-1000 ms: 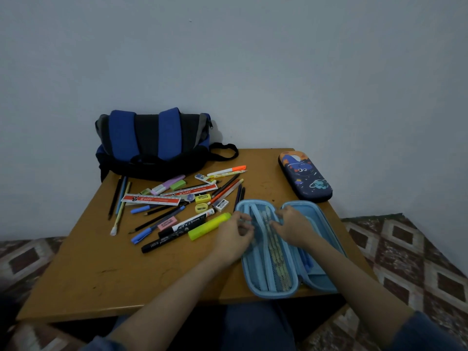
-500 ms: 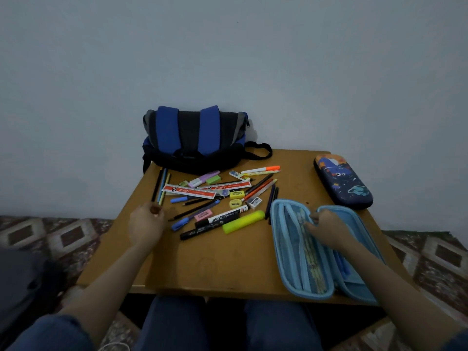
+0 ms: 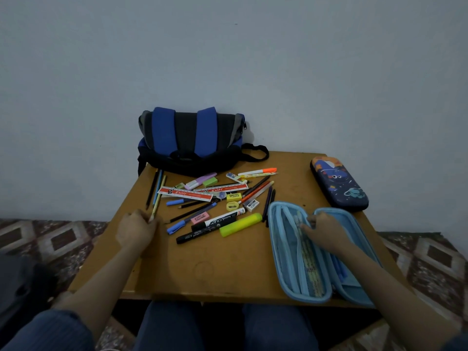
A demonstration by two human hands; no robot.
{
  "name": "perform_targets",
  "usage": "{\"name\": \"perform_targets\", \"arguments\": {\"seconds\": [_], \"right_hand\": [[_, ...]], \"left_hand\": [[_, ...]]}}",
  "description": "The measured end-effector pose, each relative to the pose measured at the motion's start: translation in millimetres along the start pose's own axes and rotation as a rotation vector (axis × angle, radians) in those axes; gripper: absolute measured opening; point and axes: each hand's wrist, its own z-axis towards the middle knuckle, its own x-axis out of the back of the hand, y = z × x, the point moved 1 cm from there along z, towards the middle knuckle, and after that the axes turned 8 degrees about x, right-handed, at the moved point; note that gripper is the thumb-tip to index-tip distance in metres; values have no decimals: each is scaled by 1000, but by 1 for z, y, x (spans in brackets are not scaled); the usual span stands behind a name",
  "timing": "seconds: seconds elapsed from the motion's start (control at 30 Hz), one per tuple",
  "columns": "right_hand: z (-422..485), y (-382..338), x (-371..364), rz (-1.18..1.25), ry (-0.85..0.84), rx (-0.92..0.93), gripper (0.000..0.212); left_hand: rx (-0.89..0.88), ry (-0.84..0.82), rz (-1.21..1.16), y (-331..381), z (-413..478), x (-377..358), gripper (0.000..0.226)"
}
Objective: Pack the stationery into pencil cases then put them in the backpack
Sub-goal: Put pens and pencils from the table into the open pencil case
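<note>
Head view, single camera.

- Left hand [image 3: 136, 230] is working at 9 o'clock on the table [image 3: 202, 269]. It has travelled there from the blue pencil case [image 3: 287, 259], where a second ago it sat beside the right hand. Its fingers are now curling round the near end of a yellow pencil [image 3: 159, 193]. I cannot tell whether the neighbouring dark and blue pencils are also caught in the grip.
- Right hand [image 3: 325, 230] is staying in the blue pencil case at 4 o'clock, which is lying unzipped and spread flat. Its fingertips are touching the patterned pencils [image 3: 310, 262] already lodged in the left half. Pinching or merely pressing: I cannot tell.
- The loose stationery is lying mostly unpacked from centre toward 12 o'clock, with the yellow highlighter [image 3: 240, 224] at its near edge.
- Backpack [image 3: 187, 138] is sitting at 12 o'clock against the wall. The dark space-print case [image 3: 338, 183] is lying zipped at 2 o'clock.

Reading: one load appears stowed and the next pick-up is starting, so packing is in an early stage. The backpack step is looking far off.
</note>
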Motion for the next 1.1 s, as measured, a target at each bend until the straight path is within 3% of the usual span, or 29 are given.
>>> {"name": "perform_targets", "arguments": {"seconds": [0.23,0.53,0.7,1.1], "right_hand": [[1,1,0,-14,19,17,47],[-2,-5,-1,22,14,-10,28],[-5,-9,-3,-9,-13,-4,44],[-8,-15,1,-11,-40,-8,48]], "left_hand": [[3,53,-62,6,6,4,22],[-43,249,-509,18,-20,27,23],[-172,321,-602,30,-34,43,20],[-334,358,-801,47,-54,83,18]]}}
